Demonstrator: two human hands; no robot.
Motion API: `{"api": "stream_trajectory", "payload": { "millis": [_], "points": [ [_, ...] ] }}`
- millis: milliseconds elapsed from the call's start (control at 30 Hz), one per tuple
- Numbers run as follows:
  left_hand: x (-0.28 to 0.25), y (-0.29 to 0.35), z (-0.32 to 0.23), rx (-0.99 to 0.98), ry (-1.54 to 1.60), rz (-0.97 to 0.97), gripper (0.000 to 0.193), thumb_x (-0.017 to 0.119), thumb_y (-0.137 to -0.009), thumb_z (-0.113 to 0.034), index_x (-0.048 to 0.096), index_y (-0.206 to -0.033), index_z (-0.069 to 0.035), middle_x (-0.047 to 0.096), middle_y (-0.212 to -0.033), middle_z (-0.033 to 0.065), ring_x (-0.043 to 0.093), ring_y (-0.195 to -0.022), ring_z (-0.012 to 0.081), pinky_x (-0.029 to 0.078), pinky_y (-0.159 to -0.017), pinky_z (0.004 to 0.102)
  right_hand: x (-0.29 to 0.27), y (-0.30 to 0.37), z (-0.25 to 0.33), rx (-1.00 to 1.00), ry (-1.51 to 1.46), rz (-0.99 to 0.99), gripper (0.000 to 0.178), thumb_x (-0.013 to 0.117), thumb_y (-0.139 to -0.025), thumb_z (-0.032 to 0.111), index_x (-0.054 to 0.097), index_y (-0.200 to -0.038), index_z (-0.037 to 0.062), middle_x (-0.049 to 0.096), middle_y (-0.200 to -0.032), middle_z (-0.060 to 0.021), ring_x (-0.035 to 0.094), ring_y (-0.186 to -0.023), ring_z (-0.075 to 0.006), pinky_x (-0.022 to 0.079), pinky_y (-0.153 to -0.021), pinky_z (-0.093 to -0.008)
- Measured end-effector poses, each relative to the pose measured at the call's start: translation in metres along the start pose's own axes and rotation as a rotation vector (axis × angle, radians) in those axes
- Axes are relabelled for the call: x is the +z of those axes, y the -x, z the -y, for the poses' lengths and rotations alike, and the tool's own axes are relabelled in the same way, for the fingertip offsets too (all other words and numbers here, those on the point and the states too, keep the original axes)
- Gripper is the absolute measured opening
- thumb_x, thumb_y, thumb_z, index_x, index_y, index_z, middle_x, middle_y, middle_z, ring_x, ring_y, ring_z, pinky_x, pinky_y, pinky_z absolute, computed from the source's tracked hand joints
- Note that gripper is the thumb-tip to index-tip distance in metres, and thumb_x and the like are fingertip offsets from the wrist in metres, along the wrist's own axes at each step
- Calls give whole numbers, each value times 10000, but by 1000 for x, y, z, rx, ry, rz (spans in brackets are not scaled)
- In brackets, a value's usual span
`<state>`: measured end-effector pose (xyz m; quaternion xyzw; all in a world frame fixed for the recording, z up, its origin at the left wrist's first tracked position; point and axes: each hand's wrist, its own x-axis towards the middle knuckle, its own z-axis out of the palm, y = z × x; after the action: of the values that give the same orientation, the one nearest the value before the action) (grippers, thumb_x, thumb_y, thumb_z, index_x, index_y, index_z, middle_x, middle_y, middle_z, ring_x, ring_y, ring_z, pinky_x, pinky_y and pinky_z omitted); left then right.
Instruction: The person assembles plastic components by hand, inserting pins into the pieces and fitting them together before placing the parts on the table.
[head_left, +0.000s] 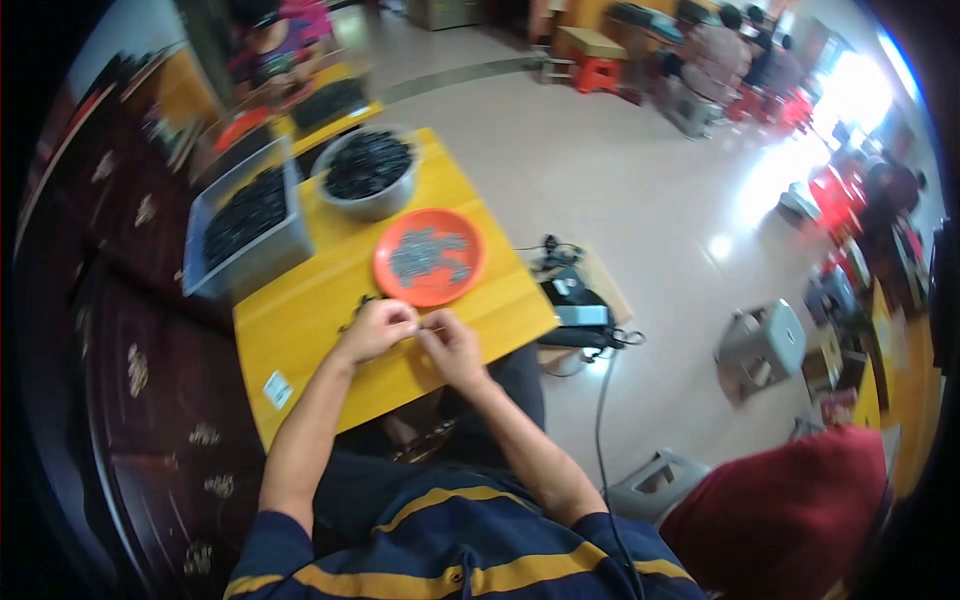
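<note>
My left hand point(377, 330) and my right hand point(451, 346) meet over the yellow table point(320, 345), just on the near side of an orange plate point(476, 262). The fingertips of both are pinched together, almost touching. Whatever sits between them is too small and too hidden to name. Small grey metal-looking pieces point(428, 254) lie spread in the plate. A few little black pieces point(362, 304) rest on the tabletop beside my left hand, partly covered by it.
Beyond the plate stands a round grey tub point(370, 207) heaped with black parts; left of it, a translucent bin point(262, 258) holds more. Dark wooden cabinets point(170, 380) border the left. Right of the table are a black device with cables point(580, 315) and a grey stool point(765, 345).
</note>
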<state>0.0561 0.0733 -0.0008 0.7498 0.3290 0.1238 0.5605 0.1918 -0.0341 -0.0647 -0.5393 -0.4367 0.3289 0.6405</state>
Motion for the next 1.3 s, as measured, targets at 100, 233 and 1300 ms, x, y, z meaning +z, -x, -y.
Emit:
{"api": "stream_trajectory", "payload": {
  "millis": [100, 233, 1300],
  "points": [
    [-2, -5, -20, -145, 59, 49, 63, 688, -856, -106, 669, -827, -53, 608, -745, -47, 522, -678, 26, 447, -621, 212, -4, 0, -1, 38, -122, -2, 78, 640, -899, 47, 589, -954, 27, 574, -739, 18, 538, -642, -35, 451, -585, -222],
    [-2, -36, -12, 92, -62, -88, 86, 712, -831, -118, 680, -837, -38, 622, -698, -32, 552, -612, 56, 473, -578, 244, -9, 1, 1, 56, -130, -31, 94, 608, -899, 39, 584, -989, 29, 570, -762, 37, 522, -663, -18, 439, -593, -212],
    [8, -105, -20, 352, -994, -43, 78, 612, -787, -153, 641, -770, -83, 671, -802, 122, 654, -772, 339, 515, -693, 455, -12, 0, 9, -83, 127, 52, 123, 622, -919, 109, 592, -1012, 34, 589, -716, -64, 568, -622, -138, 483, -618, -298]
  ]
}}
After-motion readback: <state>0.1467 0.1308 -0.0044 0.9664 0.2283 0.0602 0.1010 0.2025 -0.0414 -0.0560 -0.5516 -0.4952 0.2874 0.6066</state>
